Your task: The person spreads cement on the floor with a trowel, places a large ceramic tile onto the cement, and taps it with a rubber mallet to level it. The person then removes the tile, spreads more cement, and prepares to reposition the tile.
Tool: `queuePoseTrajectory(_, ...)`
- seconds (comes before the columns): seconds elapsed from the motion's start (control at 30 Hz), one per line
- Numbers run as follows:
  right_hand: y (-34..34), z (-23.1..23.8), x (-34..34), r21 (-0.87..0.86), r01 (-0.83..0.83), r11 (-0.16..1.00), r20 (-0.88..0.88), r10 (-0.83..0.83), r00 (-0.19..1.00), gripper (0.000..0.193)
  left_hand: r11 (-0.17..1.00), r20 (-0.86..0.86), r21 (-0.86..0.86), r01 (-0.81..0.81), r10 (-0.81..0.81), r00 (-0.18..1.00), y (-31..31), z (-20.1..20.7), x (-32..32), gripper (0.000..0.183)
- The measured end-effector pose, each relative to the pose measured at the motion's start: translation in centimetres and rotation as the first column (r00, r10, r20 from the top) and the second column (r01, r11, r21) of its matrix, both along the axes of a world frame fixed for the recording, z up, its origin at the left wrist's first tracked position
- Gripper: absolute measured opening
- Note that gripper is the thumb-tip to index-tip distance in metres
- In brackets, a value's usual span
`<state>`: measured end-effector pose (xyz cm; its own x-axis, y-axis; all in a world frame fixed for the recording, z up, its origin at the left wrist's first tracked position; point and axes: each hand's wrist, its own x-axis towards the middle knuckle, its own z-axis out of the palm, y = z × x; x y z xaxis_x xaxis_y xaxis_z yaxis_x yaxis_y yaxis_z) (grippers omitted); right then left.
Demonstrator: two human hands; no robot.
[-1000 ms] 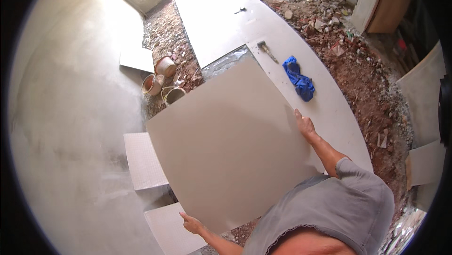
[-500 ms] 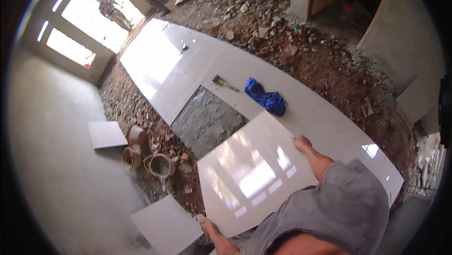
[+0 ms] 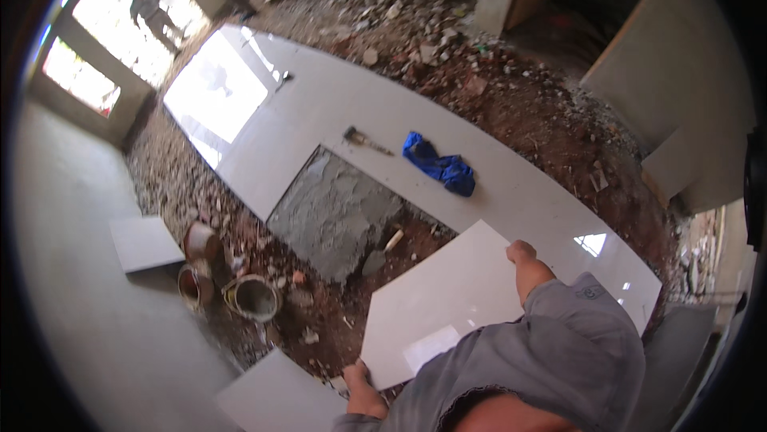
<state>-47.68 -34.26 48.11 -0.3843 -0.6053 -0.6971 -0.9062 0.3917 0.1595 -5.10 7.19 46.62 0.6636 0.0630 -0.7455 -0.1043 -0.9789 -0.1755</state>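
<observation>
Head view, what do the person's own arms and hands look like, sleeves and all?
The left hand and right hand are bare, with no gloves visible. Above the bare right forearm is a loose, creased grey short sleeve, with a small darker marking too unclear to make out. Grey cloth also shows below the left hand.

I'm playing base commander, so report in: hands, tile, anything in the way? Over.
Left hand, right hand: both gripping tile edges. Tile apart from grey mortar. Between them, a trowel.
</observation>
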Motion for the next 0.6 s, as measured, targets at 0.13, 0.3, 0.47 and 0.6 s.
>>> queuePoseTrajectory(0.13,-1.1,-0.8,4.6,0.098,-0.127,0.987,0.025,0.125,0.992,0.053,0.984,0.007,0.037,-0.176,0.176,0.984,1.6,0.6,2.4,0.064)
queuePoseTrajectory(0.3,-5.1,-1.1,9.8,0.030,-0.297,0.954,0.178,0.287,0.941,0.059,0.960,0.128,0.003,-0.279,0.276,0.953,1.5,3.7,3.1,0.068)
queuePoseTrajectory(0.47,-8.6,-0.1,11.4,-0.042,-0.366,0.930,0.301,0.361,0.883,0.062,0.878,0.276,-0.073,-0.473,0.473,0.837,-2.9,6.7,2.6,0.069)
queuePoseTrajectory(0.6,-12.6,-2.5,15.3,-0.113,-0.438,0.892,0.276,0.452,0.848,0.066,0.859,0.341,-0.071,-0.507,0.498,0.797,-7.6,6.2,3.6,0.069)
